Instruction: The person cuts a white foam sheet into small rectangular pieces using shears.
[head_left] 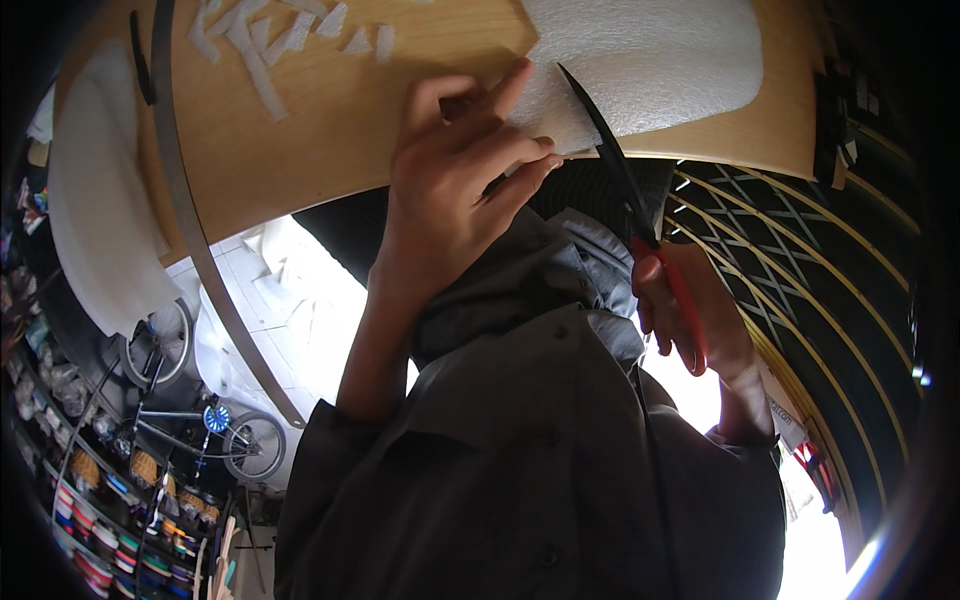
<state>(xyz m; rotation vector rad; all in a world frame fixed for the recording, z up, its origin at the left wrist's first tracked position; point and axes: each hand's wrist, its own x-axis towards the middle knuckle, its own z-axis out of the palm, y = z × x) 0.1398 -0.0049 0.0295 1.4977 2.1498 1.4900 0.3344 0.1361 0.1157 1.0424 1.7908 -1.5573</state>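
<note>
A white foam sheet [660, 70] lies on the wooden table [330, 130], its near edge along the table's front edge. My left hand [450, 170] is at the sheet's near left corner, thumb and forefinger pinched together there, another finger stretched out above. In my right hand [690, 300] is a pair of scissors [630, 195] with red handles and dark blades. The blades point away and slightly left, over the sheet's near part. Whether a second blade is under the sheet I cannot tell.
Several white foam scraps [285, 35] are strewn at the far left of the table. A long metal strip [200, 245] crosses its left side, beside a curled white foam piece [100, 200]. A bicycle [205, 415] and crowded shelves [110, 540] are lower left; a folding gate [790, 230] is at right.
</note>
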